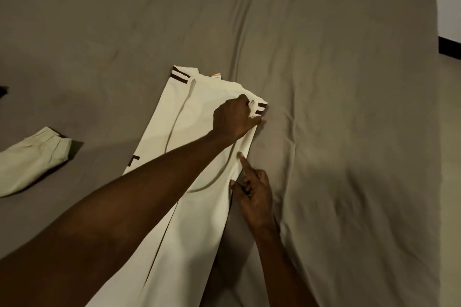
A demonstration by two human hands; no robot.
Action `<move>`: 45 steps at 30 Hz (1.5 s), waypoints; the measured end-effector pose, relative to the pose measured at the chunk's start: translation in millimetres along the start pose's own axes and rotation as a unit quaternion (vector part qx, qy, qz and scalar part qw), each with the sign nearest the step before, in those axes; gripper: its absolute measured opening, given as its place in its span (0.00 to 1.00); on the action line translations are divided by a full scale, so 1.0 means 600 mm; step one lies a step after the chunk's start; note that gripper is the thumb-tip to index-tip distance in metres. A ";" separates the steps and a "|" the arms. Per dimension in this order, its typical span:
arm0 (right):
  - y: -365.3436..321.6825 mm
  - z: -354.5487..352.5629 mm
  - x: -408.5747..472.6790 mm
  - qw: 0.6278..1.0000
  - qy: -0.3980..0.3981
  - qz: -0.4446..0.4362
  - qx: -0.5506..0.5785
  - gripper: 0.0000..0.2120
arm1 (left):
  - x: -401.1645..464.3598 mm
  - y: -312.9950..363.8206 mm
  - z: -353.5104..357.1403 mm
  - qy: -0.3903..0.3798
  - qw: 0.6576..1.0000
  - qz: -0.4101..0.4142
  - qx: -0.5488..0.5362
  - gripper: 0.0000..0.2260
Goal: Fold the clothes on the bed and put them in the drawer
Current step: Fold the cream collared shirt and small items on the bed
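Now we see a cream cotton shirt with dark brown stripe trim (199, 117) lying lengthwise on the wrinkled grey-brown bed sheet (336, 107), partly folded into a long strip. Our left hand (233, 117) reaches across and clenches its grip on the striped sleeve cuff at the shirt's far right corner. Our right hand (255, 194) rests at the shirt's right edge, index finger extended onto the fabric, other fingers curled. A pale green folded garment (30, 159) lies well apart at the left.
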State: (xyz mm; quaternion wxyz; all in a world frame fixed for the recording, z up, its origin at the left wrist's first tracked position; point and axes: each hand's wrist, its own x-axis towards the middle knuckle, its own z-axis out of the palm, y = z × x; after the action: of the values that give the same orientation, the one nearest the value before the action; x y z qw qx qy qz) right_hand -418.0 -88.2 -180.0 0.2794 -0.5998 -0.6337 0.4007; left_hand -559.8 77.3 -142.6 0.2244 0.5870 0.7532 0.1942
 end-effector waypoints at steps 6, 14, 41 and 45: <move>0.004 0.003 0.006 0.999 -0.005 0.017 -0.033 0.35 | 0.043 0.006 -0.004 0.015 0.994 -0.060 -0.087 0.10; 0.008 0.006 0.007 0.999 -0.014 0.032 -0.036 0.41 | 0.064 -0.002 -0.005 0.060 0.997 0.021 0.048 0.18; -0.041 0.044 -0.436 0.973 -0.040 -0.064 -0.220 0.28 | -0.603 -0.270 -0.192 -0.025 0.977 0.206 0.042 0.33; -0.039 0.036 -0.513 0.950 -0.136 -0.041 -0.279 0.26 | -0.678 -0.417 -0.255 -0.019 0.985 0.130 0.112 0.42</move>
State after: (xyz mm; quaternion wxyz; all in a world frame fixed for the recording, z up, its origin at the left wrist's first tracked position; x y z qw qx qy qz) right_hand -410.2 -393.7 -132.5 0.0277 -0.5672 -0.7762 0.2738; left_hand -760.3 -381.4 -111.0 0.1446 0.7050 0.6831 0.1244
